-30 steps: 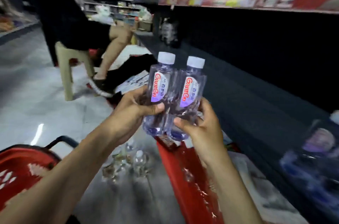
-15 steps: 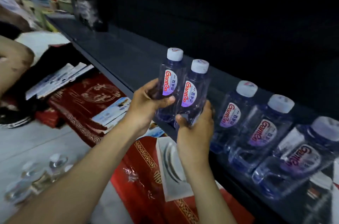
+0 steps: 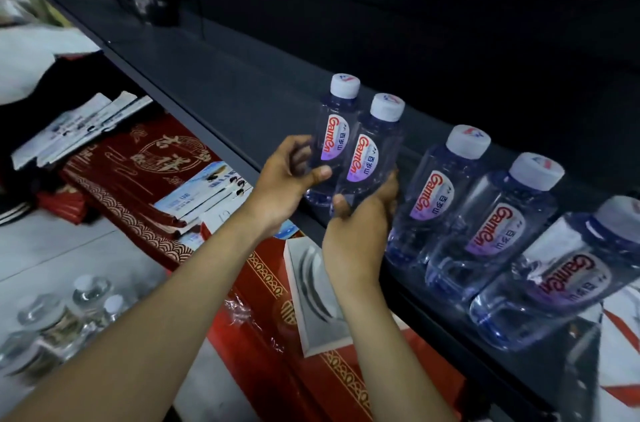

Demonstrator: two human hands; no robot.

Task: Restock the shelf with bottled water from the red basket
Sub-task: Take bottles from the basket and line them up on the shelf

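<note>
Both hands are raised at the front edge of the dark shelf [image 3: 225, 82], each wrapped round a small bottle of water. The left hand [image 3: 289, 179] grips the left bottle [image 3: 332, 131] low on its body, with the thumb across the front below the label and the fingers curled behind. The right hand [image 3: 360, 217] holds the right bottle [image 3: 372, 151] from underneath, thumb at the base and fingers round the far side. The two bottles are upright and pressed side to side, white caps up, labels facing the camera. Their bases are at the shelf's front edge (whether they touch the board is hidden by the hands). Just to the right, a row of three bottles [image 3: 498, 224] of the same kind stands on the shelf, the nearest just beside the right hand's fingers. Below the shelf lie red boxes [image 3: 138, 162] with gold patterns and a stack of leaflets [image 3: 76, 131]. Glass jars [image 3: 69, 314] stand on the pale floor [image 3: 52, 248] at lower left.
</note>
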